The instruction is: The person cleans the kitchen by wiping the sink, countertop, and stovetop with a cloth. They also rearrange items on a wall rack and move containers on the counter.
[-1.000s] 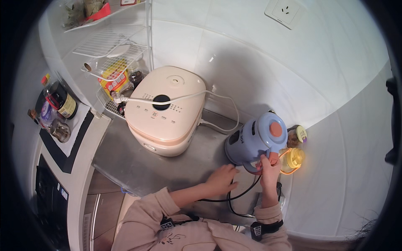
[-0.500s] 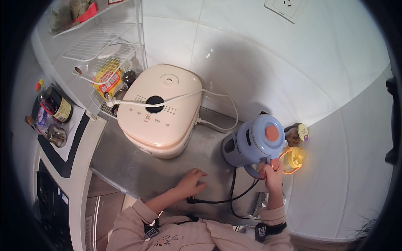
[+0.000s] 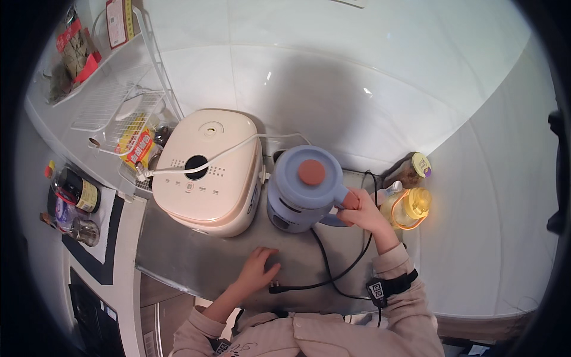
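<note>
In my right hand [image 3: 364, 212] is the handle of a blue electric jug [image 3: 297, 199] with a round orange-red knob on its lid. My fingers are closed round the top of the handle. The jug stands close to the right side of a cream rice cooker [image 3: 205, 205]; whether they touch, or whether the jug's base is on the counter, I cannot tell. My left hand [image 3: 257, 271] hovers over or rests on the counter in front, fingers apart, holding nothing. A black power cord [image 3: 339, 277] lies beside it, its plug near my left fingers.
A white cord [image 3: 238, 144] drapes over the cooker. At the right stand a yellow-capped bottle [image 3: 407, 207] and a jar [image 3: 406, 171]. A wire rack [image 3: 107, 107] with packets rises at the left, near several sauce bottles [image 3: 77, 193]. White tiled walls enclose the metal counter [image 3: 196, 253].
My right hand has moved the blue jug left, closer to the rice cooker. The view has shifted a little. My left hand stays open near the plug.
</note>
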The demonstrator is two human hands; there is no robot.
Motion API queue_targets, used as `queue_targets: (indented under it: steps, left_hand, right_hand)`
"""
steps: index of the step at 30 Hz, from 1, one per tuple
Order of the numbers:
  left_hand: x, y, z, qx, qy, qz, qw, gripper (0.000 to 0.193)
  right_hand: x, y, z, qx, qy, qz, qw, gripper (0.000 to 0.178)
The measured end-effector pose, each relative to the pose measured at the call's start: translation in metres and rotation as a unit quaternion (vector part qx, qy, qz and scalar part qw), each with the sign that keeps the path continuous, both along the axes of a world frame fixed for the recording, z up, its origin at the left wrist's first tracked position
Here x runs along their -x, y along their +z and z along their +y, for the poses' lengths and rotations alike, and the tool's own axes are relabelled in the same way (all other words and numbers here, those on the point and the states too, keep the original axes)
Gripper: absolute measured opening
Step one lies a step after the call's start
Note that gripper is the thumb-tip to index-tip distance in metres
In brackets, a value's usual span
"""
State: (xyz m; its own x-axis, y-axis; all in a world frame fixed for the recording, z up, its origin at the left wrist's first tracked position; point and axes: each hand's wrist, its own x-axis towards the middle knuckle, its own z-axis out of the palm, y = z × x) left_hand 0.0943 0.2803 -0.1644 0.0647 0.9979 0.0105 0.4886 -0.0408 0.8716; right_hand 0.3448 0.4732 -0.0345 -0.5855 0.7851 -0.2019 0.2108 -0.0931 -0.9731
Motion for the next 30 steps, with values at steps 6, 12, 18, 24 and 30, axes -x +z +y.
queue_targets:
  steps: [6,12,18,24,30]
  left_hand:
    - [0.003,0.000,-0.013,0.005,0.007,0.016,1.000,0.037]
    - [0.001,0.015,-0.013,0.002,-0.015,0.018,1.000,0.035]
    - [0.004,0.024,-0.003,-0.009,-0.062,0.042,0.997,0.035]
    - [-0.008,0.012,0.005,0.014,-0.118,0.022,0.993,0.032]
    - [-0.032,0.020,0.020,0.018,-0.204,0.044,0.978,0.032]
  right_hand:
    - [0.019,-0.007,0.009,0.020,0.027,0.010,0.999,0.020]
    - [0.014,0.008,0.003,-0.187,0.030,-0.072,0.979,0.049]
    - [-0.097,0.045,-0.073,-0.310,-0.181,-0.019,0.933,0.042]
    - [-0.196,0.020,-0.208,-0.123,-0.481,-0.128,0.859,0.019]
    - [-0.190,-0.057,-0.246,-0.211,-0.492,-0.312,0.785,0.022]
